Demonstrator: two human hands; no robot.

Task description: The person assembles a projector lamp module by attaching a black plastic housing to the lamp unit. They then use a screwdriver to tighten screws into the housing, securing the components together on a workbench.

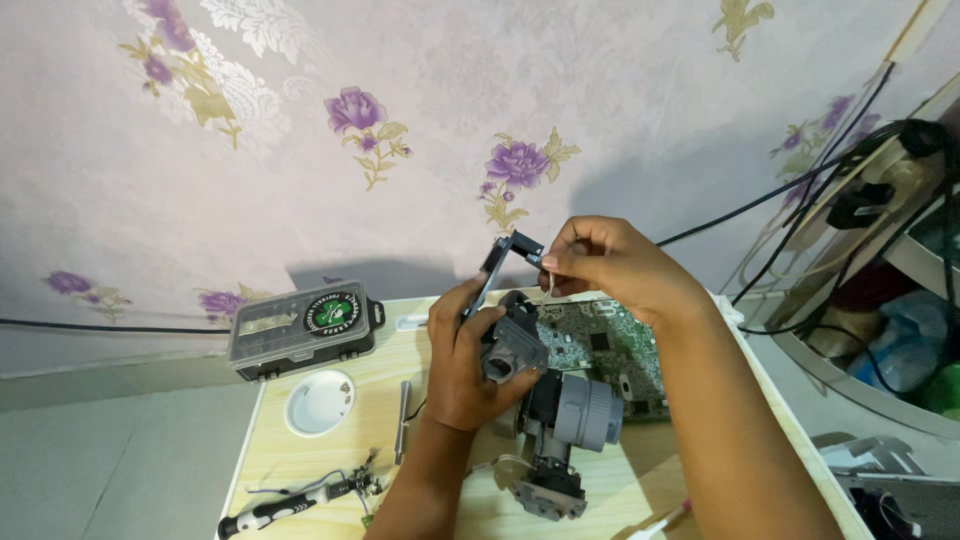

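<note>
My left hand (463, 352) grips a small grey optical module (512, 348) with a thin dark board (497, 262) standing up from it, above a light wooden table (300, 470). My right hand (607, 262) pinches a small connector with thin wires (541, 262) at the top of that board. Under the hands lie a green circuit board (598, 345) and a grey lens barrel assembly (582, 412) with a metal bracket (548, 492).
A dark clear-lidded parts case (303, 327) and a white round dish (319, 402) sit at the table's left. A screwdriver (290, 504) and a metal bar (403, 420) lie near the front. Black cables (800, 190) and cluttered shelves (890, 300) crowd the right.
</note>
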